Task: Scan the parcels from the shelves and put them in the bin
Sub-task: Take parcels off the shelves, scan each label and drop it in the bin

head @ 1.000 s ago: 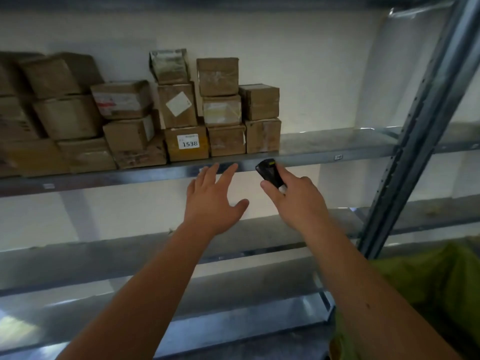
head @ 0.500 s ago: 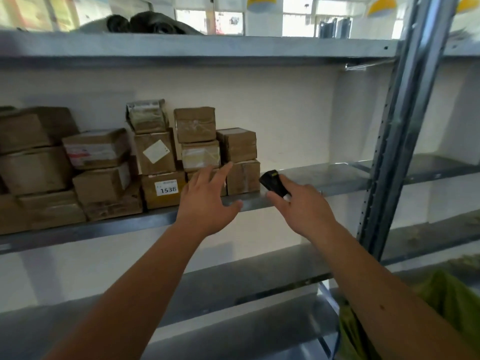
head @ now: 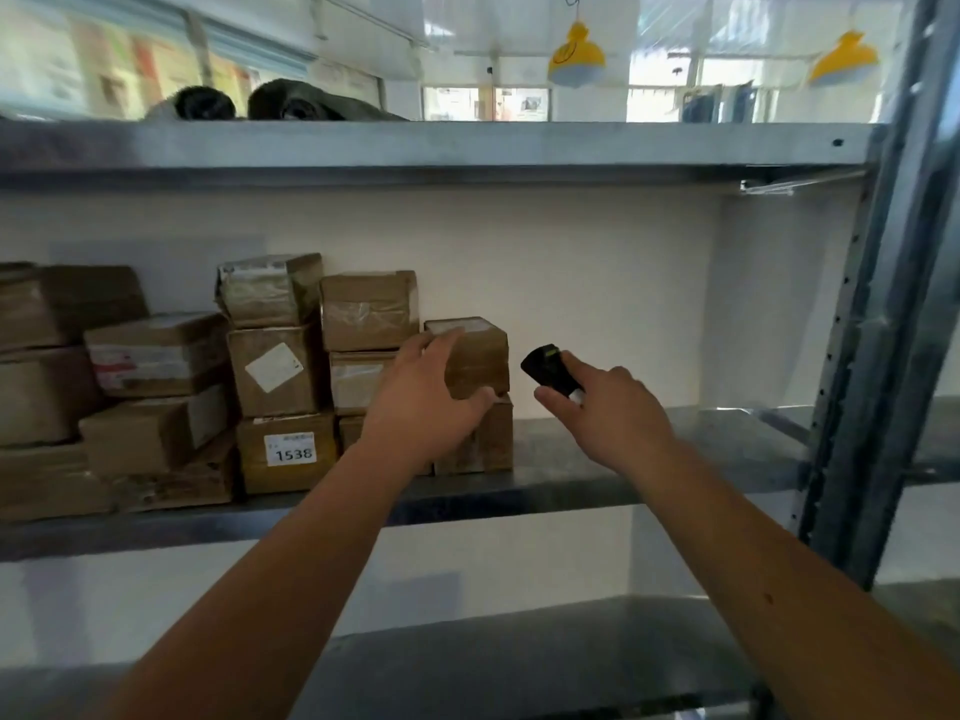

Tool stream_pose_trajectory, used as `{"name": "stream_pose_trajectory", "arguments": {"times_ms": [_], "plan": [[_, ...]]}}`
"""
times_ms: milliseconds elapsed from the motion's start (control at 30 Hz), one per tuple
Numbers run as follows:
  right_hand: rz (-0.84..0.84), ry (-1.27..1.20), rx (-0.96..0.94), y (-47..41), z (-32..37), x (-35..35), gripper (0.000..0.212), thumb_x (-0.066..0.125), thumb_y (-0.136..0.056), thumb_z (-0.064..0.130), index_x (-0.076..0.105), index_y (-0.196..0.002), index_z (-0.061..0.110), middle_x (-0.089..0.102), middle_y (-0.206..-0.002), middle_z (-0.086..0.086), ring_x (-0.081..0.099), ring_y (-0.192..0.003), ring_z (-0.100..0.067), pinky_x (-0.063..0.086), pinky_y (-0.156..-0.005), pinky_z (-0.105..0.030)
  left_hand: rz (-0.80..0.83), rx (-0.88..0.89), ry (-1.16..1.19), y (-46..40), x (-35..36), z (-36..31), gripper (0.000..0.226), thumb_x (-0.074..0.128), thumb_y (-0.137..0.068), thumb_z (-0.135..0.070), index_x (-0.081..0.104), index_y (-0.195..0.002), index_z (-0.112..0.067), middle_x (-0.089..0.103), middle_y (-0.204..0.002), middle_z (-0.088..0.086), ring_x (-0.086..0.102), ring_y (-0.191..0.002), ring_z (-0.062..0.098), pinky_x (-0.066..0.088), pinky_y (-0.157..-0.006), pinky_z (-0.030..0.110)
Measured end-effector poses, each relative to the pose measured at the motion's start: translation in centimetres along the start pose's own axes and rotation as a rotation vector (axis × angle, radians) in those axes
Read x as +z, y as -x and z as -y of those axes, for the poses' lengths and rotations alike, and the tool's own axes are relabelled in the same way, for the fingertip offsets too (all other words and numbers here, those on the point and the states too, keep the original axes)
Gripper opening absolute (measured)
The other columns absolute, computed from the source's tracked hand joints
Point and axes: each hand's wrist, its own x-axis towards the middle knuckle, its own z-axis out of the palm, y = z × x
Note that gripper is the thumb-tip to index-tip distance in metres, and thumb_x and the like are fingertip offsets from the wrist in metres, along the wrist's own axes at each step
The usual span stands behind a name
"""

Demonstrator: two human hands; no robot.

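Observation:
Several brown cardboard parcels are stacked on the left half of the middle metal shelf [head: 649, 459]. The rightmost small parcel [head: 480, 356] sits on top of another box [head: 485, 444]. My left hand [head: 421, 402] lies against the small parcel's front. Its fingers stretch straight up to the top left edge and the thumb sits at the lower edge. To the right of that parcel, my right hand [head: 602, 413] pinches a small black scanner [head: 548, 368] between thumb and forefinger. The scanner's tip points up and to the left.
A box labelled 1538 [head: 288, 452] stands at the shelf front, left of my left arm. A steel upright [head: 878, 324] rises on the right. The top shelf [head: 467, 142] carries dark rolled items [head: 296, 101]. Another shelf [head: 519, 646] runs below my arms.
The view has tilted up, so the green bin has left the frame. My left hand has moved forward from the shelf edge onto the rightmost small parcel. My right hand has followed with the scanner.

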Motion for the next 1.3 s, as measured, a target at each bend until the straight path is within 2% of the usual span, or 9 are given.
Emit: {"name": "stream_pose_trajectory", "arguments": {"times_ms": [200,267,400,633,800,900,1067,1200,1300], "plan": [[0.037,0.009,-0.038,-4.6,-1.4,1.4,0.075,0.035,-0.094,0.08,0.033,-0.156,0.038,0.063,-0.124,-0.015,0.063,-0.105,-0.033,0.055,-0.087,-0.043,-0.026,-0.098,0.092,-2.0,1.0,-1.9,0.076,0.067,-0.094,-0.055,0.033,-0.16,-0.037,0.031,-0.166,0.002,0.044,-0.143,0.027,0.044,-0.114,0.042],[0.04,-0.014,-0.054,-5.8,-1.4,1.8,0.074,0.037,-0.094,0.079,0.036,-0.155,0.036,0.063,-0.126,-0.016,0.062,-0.107,-0.033,0.055,-0.088,-0.044,-0.024,-0.129,0.127,-2.6,1.1,-2.3,0.076,0.068,-0.095,-0.052,0.034,-0.16,-0.033,0.035,-0.164,0.003,0.047,-0.14,0.024,0.044,-0.107,0.035],[0.076,-0.086,-0.048,-7.6,-1.3,2.8,0.068,0.043,-0.094,0.076,0.047,-0.149,0.036,0.065,-0.129,-0.01,0.063,-0.109,-0.031,0.055,-0.088,-0.042,0.012,-0.193,0.256,-4.0,1.4,-3.1,0.068,0.067,-0.099,-0.044,0.039,-0.158,-0.025,0.053,-0.149,0.002,0.054,-0.119,0.014,0.041,-0.089,0.025],[0.1,-0.094,-0.065,-9.3,-1.2,3.5,0.064,0.046,-0.095,0.073,0.05,-0.148,0.037,0.068,-0.129,-0.005,0.065,-0.105,-0.027,0.057,-0.088,-0.042,0.033,-0.332,0.553,-6.2,2.8,-2.8,0.073,0.073,-0.096,-0.039,0.035,-0.158,-0.027,0.051,-0.142,0.001,0.05,-0.114,0.016,0.043,-0.092,0.029],[0.093,-0.1,-0.072,-9.5,-2.0,3.7,0.065,0.045,-0.096,0.073,0.047,-0.15,0.037,0.068,-0.129,-0.005,0.065,-0.103,-0.025,0.058,-0.086,-0.041,0.002,-0.373,0.628,-7.9,3.7,-2.2,0.078,0.066,-0.098,-0.052,0.029,-0.163,-0.029,0.042,-0.158,0.004,0.048,-0.138,0.027,0.044,-0.106,0.034],[0.078,-0.095,-0.074,-9.4,-2.6,3.5,0.065,0.042,-0.097,0.073,0.044,-0.151,0.037,0.068,-0.128,-0.007,0.064,-0.104,-0.027,0.057,-0.086,-0.042,-0.013,-0.404,0.667,-8.9,4.0,-1.9,0.073,0.06,-0.099,-0.058,0.033,-0.161,-0.029,0.044,-0.157,0.006,0.049,-0.137,0.031,0.046,-0.113,0.045],[0.071,-0.112,-0.071,-9.5,-3.8,2.9,0.056,0.04,-0.098,0.072,0.05,-0.143,0.039,0.07,-0.118,-0.003,0.065,-0.095,-0.024,0.056,-0.077,-0.038,-0.017,-0.378,0.684,-9.5,4.5,-1.4,0.045,0.044,-0.105,-0.047,0.052,-0.146,-0.032,0.055,-0.143,0.008,0.056,-0.127,0.034,0.049,-0.109,0.053],[0.09,-0.086,-0.058,-9.4,-4.2,2.6,0.055,0.043,-0.1,0.069,0.05,-0.146,0.039,0.069,-0.122,-0.005,0.065,-0.1,-0.026,0.054,-0.077,-0.037,-0.014,-0.362,0.659,-9.4,4.8,-1.3,0.04,0.042,-0.107,-0.045,0.057,-0.142,-0.035,0.054,-0.142,0.0,0.052,-0.126,0.029,0.052,-0.106,0.053],[0.095,-0.056,-0.056,-9.2,-4.3,2.5,0.056,0.042,-0.101,0.067,0.047,-0.149,0.038,0.069,-0.126,-0.005,0.066,-0.102,-0.027,0.057,-0.083,-0.041,0.044,-0.39,0.673,-9.2,4.7,-1.5,0.043,0.051,-0.104,-0.049,0.05,-0.146,-0.037,0.05,-0.137,0.001,0.056,-0.118,0.03,0.063,-0.084,0.048]]}}
